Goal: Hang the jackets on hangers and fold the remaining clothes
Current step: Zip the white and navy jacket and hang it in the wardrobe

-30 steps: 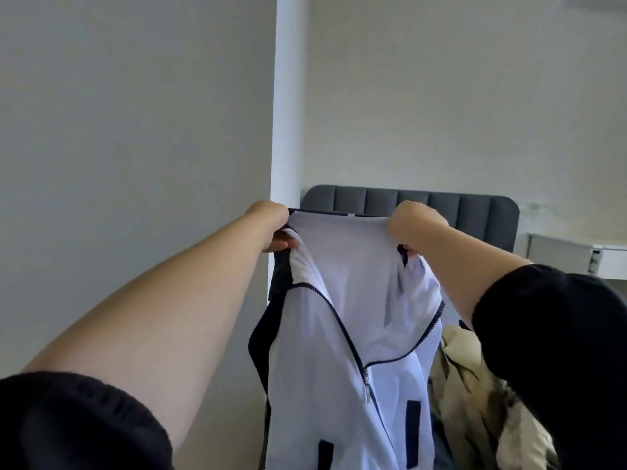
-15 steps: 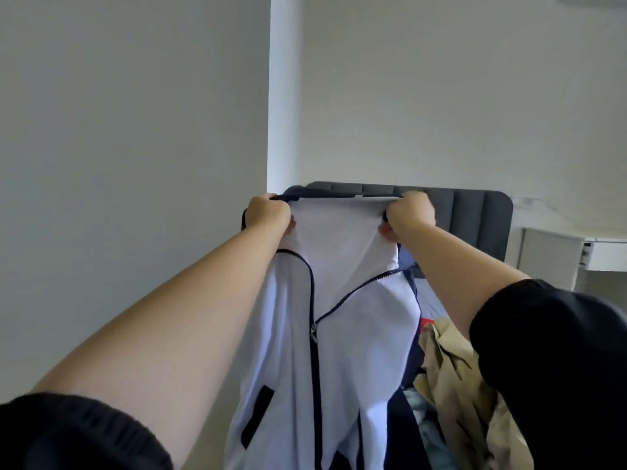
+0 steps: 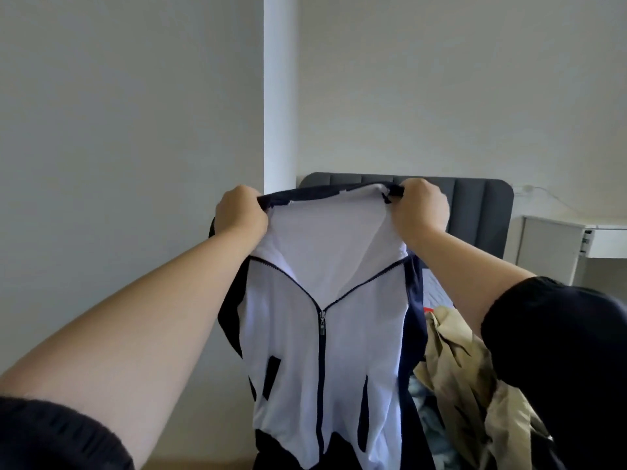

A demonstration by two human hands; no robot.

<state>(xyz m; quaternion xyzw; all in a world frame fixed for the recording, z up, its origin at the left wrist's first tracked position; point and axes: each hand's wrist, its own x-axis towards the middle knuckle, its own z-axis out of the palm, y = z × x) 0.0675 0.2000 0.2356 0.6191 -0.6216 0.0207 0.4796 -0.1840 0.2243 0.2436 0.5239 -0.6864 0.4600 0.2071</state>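
In front of the grey headboard (image 3: 475,205), the white and navy jacket (image 3: 325,334) hangs in the air from both hands, its zipped front facing the camera. The left hand (image 3: 242,212) grips one end of the dark collar edge in a closed fist, and the right hand (image 3: 419,208) grips the other end the same way. The cloth looks light and soft. It drapes limp below the fists and holds no shape of its own, so it will likely sag or twist wherever it is unsupported. The collar ends or the shoulder seams seem the best places to hold it, since they keep the neck spread open for a hanger. No hanger is in view. A crumpled beige garment (image 3: 464,374) lies on the bed just to the right.

A second ago the jacket hung twisted, with the zip running slantwise. Now the zip drops straight down the middle, the collar edge is stretched flatter, and the hands sit a little wider apart.
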